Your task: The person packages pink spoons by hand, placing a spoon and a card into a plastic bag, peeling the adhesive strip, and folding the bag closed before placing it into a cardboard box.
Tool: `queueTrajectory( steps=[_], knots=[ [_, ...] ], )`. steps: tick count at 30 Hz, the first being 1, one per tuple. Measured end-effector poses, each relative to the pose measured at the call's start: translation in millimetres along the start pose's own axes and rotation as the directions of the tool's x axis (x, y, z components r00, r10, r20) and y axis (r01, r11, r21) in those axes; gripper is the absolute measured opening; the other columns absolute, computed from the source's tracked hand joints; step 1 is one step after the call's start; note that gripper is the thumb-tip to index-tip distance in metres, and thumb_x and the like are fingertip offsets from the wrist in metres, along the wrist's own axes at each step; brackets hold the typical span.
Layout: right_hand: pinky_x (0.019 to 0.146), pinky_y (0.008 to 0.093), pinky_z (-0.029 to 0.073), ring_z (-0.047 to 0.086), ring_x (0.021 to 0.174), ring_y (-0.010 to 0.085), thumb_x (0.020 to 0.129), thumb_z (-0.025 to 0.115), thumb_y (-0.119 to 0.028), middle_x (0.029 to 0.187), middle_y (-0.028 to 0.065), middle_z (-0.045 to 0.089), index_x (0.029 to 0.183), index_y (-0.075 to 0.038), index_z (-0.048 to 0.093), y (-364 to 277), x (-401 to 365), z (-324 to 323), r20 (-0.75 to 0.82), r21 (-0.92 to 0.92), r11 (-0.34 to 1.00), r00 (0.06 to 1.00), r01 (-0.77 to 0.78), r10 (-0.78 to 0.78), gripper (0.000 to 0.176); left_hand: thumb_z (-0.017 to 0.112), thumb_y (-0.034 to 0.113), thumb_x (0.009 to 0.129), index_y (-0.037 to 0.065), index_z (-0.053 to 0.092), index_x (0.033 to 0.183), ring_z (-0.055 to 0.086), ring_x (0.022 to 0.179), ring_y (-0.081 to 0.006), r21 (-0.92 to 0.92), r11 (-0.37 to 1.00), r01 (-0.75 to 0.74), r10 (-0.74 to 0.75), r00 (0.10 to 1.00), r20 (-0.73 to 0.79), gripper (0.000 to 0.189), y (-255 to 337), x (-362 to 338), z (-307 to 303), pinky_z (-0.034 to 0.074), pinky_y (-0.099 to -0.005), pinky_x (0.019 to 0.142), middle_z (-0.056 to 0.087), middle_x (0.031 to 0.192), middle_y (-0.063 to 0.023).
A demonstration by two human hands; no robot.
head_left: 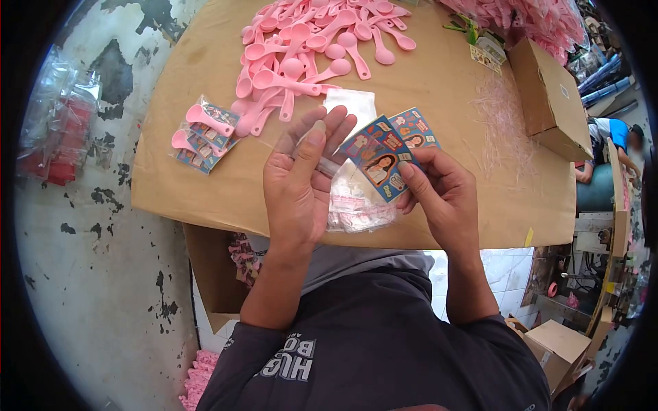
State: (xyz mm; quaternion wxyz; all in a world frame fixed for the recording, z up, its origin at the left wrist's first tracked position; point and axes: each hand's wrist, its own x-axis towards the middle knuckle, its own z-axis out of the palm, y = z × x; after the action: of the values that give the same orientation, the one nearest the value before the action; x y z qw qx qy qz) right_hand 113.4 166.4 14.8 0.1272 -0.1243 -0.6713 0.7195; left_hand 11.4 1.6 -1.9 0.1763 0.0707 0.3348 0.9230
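My right hand (445, 195) pinches printed blue cards between thumb and fingers. The front card (377, 161) shows a picture of a person and small drawings, and another card (415, 128) fans out behind it. My left hand (298, 181) faces palm up beside the cards, thumb over the fingers, holding what looks like a clear plastic bag (327, 166). Below the cards lies a stack of clear plastic bags (360, 205) on the table. A white packet (351, 103) lies just beyond my hands.
Pink measuring spoons (295, 51) are heaped on the table (205, 198). Packed spoons with cards (205, 133) lie at left. A cardboard box (548, 99) and plastic strips (504, 130) are at right. Bags hang on the left wall. Another person (617, 137) is at far right.
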Motion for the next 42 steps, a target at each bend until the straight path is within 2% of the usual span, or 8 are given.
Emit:
queueTrajectory(
  steps=[6,13,22,24,31,38,41,42],
  knots=[
    [0.058,0.0217,0.052,0.065,0.067,0.0073,0.102,0.065,-0.009,0.089,0.0042,0.068,0.116,0.005,0.064,3,0,-8,0.029,-0.030,0.999,0.999,0.036,-0.035,0.020,0.057,0.009,0.106,-0.005,0.053,0.135,0.061,0.129,-0.0332,0.056,0.998,-0.039,0.043,0.997,-0.069,0.033,8,0,0,0.054,-0.0424,0.108,0.059,0.139,-0.0260],
    [0.059,0.0220,0.052,0.065,0.068,0.0076,0.102,0.066,-0.011,0.091,0.0046,0.069,0.117,0.004,0.065,1,3,8,-0.037,0.055,0.997,0.998,0.051,-0.049,0.020,0.055,0.009,0.106,-0.006,0.049,0.139,0.059,0.132,-0.0320,-0.031,0.999,0.029,-0.029,1.000,0.003,0.037,2,-3,4,0.053,-0.0424,0.109,0.056,0.143,-0.0265],
    [0.058,0.0209,0.049,0.062,0.068,0.0050,0.102,0.067,-0.011,0.087,0.0015,0.068,0.118,0.003,0.065,-1,-2,-5,0.049,-0.102,0.994,0.998,-0.025,0.030,0.022,0.057,0.012,0.107,-0.005,0.051,0.139,0.064,0.125,-0.0305,0.072,0.997,0.041,-0.040,0.999,-0.014,0.037,-5,-4,5,0.056,-0.0417,0.104,0.062,0.136,-0.0248],
    [0.058,0.0206,0.048,0.060,0.066,0.0043,0.102,0.067,-0.011,0.087,0.0016,0.068,0.118,0.003,0.065,-1,0,-7,-0.045,-0.055,0.998,0.999,0.022,-0.025,0.022,0.057,0.012,0.106,-0.005,0.052,0.138,0.064,0.124,-0.0303,0.060,0.998,0.026,-0.024,0.999,-0.026,0.037,-4,-4,3,0.057,-0.0419,0.103,0.062,0.136,-0.0240],
    [0.056,0.0204,0.048,0.059,0.065,0.0051,0.103,0.065,-0.011,0.086,0.0028,0.067,0.115,0.004,0.065,0,-1,-12,-0.095,0.018,0.994,0.989,0.111,-0.109,0.019,0.058,0.015,0.107,-0.003,0.053,0.137,0.066,0.122,-0.0293,0.087,0.996,-0.020,0.031,0.992,-0.122,0.036,0,-2,-2,0.058,-0.0422,0.102,0.063,0.136,-0.0205],
    [0.056,0.0204,0.048,0.060,0.066,0.0058,0.101,0.067,-0.010,0.093,0.0052,0.068,0.112,0.004,0.064,-13,-8,-8,-0.176,0.056,0.976,0.964,0.210,-0.198,0.018,0.054,0.016,0.108,-0.004,0.049,0.141,0.064,0.126,-0.0311,0.050,0.999,-0.004,0.008,0.996,-0.093,0.039,-6,1,8,0.058,-0.0427,0.102,0.060,0.139,-0.0223],
    [0.056,0.0206,0.048,0.060,0.068,0.0056,0.096,0.072,-0.004,0.096,0.0057,0.066,0.113,0.002,0.064,-6,-6,-11,-0.198,-0.002,0.979,0.960,0.203,-0.199,0.019,0.052,0.015,0.109,-0.005,0.046,0.144,0.061,0.130,-0.0326,0.034,0.999,0.007,-0.005,0.998,-0.064,0.041,-6,1,12,0.057,-0.0440,0.104,0.057,0.143,-0.0241],
    [0.057,0.0224,0.048,0.061,0.070,0.0084,0.091,0.074,0.001,0.096,0.0065,0.065,0.111,0.000,0.066,0,-2,-13,-0.189,-0.258,0.888,0.881,0.381,-0.433,0.022,0.051,0.014,0.109,-0.006,0.044,0.145,0.059,0.132,-0.0333,0.010,1.000,0.028,-0.028,0.998,-0.049,0.042,-6,0,14,0.056,-0.0444,0.106,0.055,0.145,-0.0246]
  ],
)
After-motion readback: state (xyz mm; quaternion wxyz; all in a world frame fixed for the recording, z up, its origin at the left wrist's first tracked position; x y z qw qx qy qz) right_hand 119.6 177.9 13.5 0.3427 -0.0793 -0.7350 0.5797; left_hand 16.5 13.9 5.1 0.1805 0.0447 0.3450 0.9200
